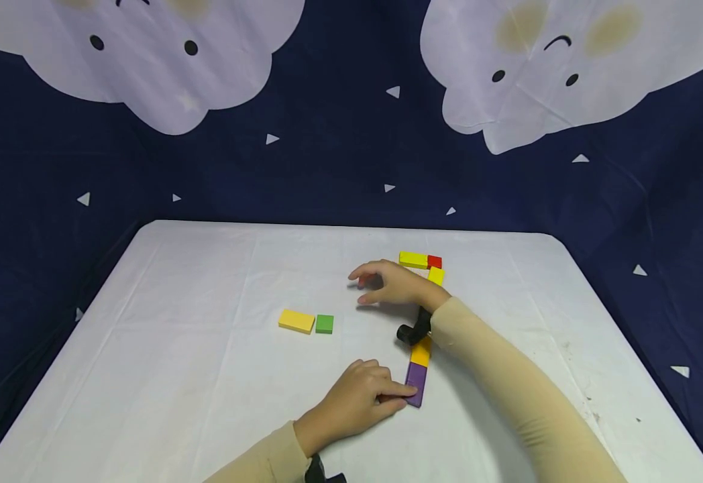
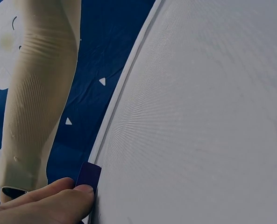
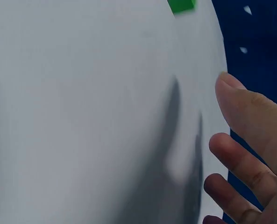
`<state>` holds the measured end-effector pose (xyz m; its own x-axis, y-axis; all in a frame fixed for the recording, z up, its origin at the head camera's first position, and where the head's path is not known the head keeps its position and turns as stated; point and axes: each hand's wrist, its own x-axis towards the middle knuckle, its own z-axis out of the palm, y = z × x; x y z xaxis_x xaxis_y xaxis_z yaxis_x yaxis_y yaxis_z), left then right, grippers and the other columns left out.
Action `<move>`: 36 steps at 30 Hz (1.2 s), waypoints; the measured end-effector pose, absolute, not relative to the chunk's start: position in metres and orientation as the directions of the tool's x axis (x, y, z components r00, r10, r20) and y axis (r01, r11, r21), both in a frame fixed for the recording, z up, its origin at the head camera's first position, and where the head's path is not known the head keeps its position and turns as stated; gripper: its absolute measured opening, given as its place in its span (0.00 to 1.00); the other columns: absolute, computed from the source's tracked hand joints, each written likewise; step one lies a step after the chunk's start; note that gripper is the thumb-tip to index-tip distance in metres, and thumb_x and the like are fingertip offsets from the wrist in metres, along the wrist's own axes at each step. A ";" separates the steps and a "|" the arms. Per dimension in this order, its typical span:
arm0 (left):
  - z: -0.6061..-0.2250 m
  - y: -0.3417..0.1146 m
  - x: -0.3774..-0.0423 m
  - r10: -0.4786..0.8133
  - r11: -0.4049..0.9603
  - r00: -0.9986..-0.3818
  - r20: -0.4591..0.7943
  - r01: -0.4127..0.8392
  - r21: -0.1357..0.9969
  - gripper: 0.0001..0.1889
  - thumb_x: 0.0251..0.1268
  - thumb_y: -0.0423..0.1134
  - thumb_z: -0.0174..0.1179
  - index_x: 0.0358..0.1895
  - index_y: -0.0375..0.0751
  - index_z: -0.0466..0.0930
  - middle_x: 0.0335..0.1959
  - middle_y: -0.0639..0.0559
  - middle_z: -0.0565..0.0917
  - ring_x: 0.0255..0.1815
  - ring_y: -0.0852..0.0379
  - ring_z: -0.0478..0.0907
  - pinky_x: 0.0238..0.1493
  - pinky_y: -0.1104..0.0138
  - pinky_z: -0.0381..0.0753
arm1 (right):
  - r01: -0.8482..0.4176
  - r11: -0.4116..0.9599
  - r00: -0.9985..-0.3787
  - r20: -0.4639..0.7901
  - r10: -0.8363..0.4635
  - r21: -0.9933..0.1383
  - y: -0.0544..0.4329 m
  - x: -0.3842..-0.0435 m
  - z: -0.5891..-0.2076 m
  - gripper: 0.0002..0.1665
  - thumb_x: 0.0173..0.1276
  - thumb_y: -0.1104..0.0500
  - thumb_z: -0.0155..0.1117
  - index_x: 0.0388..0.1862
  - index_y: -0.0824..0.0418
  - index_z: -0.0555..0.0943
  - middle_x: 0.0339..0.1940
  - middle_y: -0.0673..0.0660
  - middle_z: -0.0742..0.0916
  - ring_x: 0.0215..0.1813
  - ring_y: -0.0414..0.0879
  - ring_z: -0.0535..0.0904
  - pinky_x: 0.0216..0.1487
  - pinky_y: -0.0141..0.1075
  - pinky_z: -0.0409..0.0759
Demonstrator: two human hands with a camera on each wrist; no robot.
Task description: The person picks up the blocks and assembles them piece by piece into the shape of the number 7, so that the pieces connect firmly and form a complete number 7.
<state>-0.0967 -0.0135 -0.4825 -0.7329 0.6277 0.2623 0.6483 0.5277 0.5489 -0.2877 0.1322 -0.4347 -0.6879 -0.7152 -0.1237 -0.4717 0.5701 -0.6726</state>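
My left hand [image 1: 360, 397] is at the near end of a row of blocks, its index finger and thumb pinching a purple block [image 1: 416, 384]. That block also shows by the thumb tip in the left wrist view [image 2: 88, 173]. Touching its far end is an orange-yellow block [image 1: 421, 351]. My right hand [image 1: 396, 283] hovers over the white table with fingers spread and bent, holding nothing; the right wrist view shows the space before its fingers [image 3: 234, 151] without a block. The right forearm and wrist camera hide the row's middle.
Beyond the right hand, a yellow block [image 1: 413, 259], a red block [image 1: 435, 261] and another yellow block [image 1: 436, 276] form a corner. Left of the hands lie a yellow block [image 1: 296, 321] and a green block [image 1: 324, 325]. The white table [image 1: 164, 362] ends before a dark blue patterned cloth [image 1: 339, 181].
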 end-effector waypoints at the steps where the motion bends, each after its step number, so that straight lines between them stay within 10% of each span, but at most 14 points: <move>1: -0.483 -0.014 -0.097 0.626 0.525 -0.732 0.269 0.651 0.548 0.13 0.66 0.49 0.65 0.52 0.66 0.86 0.20 0.69 0.68 0.27 0.72 0.58 0.35 0.76 0.57 | -0.483 0.561 -0.669 -0.129 -0.732 -0.672 0.127 -0.286 -0.436 0.29 0.60 0.53 0.76 0.61 0.52 0.80 0.50 0.49 0.86 0.56 0.44 0.77 0.66 0.44 0.71; 11: -0.484 -0.015 -0.096 0.628 0.509 -0.720 0.295 0.667 0.545 0.13 0.65 0.49 0.65 0.52 0.65 0.87 0.20 0.69 0.68 0.26 0.73 0.58 0.37 0.77 0.58 | -0.561 0.556 -0.597 -0.166 -0.785 -0.613 0.096 -0.272 -0.439 0.28 0.55 0.46 0.78 0.56 0.43 0.83 0.44 0.42 0.84 0.51 0.42 0.70 0.54 0.37 0.69; 36: -0.483 -0.015 -0.096 0.629 0.519 -0.726 0.280 0.660 0.544 0.13 0.65 0.49 0.65 0.52 0.66 0.86 0.20 0.70 0.68 0.28 0.73 0.59 0.39 0.76 0.59 | -0.630 0.510 -0.516 -0.175 -0.839 -0.586 0.081 -0.263 -0.434 0.21 0.58 0.53 0.77 0.51 0.44 0.86 0.46 0.39 0.83 0.53 0.38 0.73 0.61 0.36 0.69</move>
